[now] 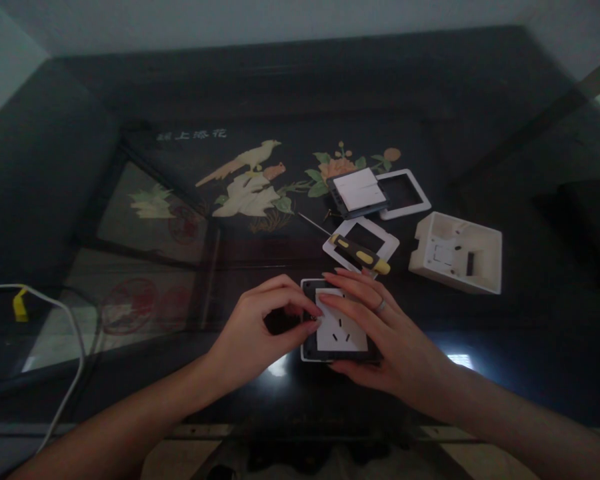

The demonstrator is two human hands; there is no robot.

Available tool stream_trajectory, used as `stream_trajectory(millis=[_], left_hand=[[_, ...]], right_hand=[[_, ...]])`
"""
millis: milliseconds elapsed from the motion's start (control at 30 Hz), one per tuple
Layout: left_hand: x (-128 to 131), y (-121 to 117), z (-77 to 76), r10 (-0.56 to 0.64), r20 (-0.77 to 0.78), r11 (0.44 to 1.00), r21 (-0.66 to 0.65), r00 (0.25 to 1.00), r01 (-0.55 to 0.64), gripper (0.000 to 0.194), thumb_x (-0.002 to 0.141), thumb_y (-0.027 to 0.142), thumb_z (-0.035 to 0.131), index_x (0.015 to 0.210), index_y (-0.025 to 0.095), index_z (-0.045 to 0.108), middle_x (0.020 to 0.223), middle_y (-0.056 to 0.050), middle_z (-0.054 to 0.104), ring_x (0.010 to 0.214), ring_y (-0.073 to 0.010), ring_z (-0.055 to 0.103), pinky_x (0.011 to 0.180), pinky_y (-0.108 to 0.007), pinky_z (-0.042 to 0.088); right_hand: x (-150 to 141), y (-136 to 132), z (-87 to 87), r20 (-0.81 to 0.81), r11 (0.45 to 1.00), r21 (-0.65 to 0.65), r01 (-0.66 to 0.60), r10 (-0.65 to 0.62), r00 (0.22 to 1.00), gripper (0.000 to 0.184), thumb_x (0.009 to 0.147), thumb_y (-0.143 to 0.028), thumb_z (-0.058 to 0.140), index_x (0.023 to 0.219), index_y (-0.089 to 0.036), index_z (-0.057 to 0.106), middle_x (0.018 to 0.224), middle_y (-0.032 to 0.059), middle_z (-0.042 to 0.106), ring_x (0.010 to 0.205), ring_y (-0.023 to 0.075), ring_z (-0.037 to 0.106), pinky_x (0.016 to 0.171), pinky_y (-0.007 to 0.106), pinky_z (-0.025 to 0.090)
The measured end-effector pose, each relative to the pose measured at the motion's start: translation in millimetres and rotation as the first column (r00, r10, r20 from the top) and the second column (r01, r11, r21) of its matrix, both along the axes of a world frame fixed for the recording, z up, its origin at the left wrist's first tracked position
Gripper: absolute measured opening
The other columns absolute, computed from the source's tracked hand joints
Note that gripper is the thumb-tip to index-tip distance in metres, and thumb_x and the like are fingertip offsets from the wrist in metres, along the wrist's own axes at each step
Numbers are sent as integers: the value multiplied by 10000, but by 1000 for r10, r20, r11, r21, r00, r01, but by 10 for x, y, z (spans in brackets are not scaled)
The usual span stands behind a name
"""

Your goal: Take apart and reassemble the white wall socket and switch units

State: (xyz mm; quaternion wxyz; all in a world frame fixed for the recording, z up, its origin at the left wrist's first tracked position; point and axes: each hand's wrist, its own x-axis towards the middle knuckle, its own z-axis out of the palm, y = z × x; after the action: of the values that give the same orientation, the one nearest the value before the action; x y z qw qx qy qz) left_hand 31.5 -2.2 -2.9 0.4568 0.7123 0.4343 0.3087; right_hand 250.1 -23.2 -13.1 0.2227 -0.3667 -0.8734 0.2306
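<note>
A wall socket (pixel 349 335) with a white face and dark frame lies on the table before me, seated on a white base whose edge shows at the left. My right hand (pixel 375 317) spans it from the right, fingers over the top and face, thumb along the near edge. At the socket's left side, my left hand (pixel 275 320) pinches thumb and forefinger together over the dark frame; something tiny at the fingertips is too small to name. Just beyond lies a yellow-and-black screwdriver (pixel 363 255), resting across a white cover frame (pixel 387 248).
A white switch panel (pixel 361 191) leans by a second white frame (pixel 423 193), with small screws (pixel 331 215) close by. An open white mounting box (pixel 487 257) stands at right. A white cable (pixel 75 327) with a yellow tag (pixel 20 305) runs along the left. The glossy tabletop (pixel 260 87) carries a bird-and-flower picture.
</note>
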Motion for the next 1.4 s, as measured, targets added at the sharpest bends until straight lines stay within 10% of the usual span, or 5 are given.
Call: stream_trajectory(millis=[667, 1400], left_hand=[[7, 8, -17, 28, -10, 998, -50, 1000, -28, 74, 826, 141, 647, 757, 168, 648, 734, 5, 583, 670, -118, 569, 596, -220, 449], [-38, 10, -10, -61, -146, 968, 233, 987, 94, 51, 867, 118, 644, 866, 169, 648, 798, -13, 625, 735, -126, 608, 655, -216, 505]], right_hand=[[12, 3, 11, 1, 1000, -30, 6, -6, 1000, 594, 840, -317, 648, 1381, -166, 457, 1435, 179, 495, 1395, 325, 381, 1093, 585, 393], [16, 4, -21, 1, 1000, 3, 1, -1, 1000, 616, 833, -340, 662, 1380, -166, 439, 1440, 185, 485, 1397, 321, 380, 1103, 575, 383]])
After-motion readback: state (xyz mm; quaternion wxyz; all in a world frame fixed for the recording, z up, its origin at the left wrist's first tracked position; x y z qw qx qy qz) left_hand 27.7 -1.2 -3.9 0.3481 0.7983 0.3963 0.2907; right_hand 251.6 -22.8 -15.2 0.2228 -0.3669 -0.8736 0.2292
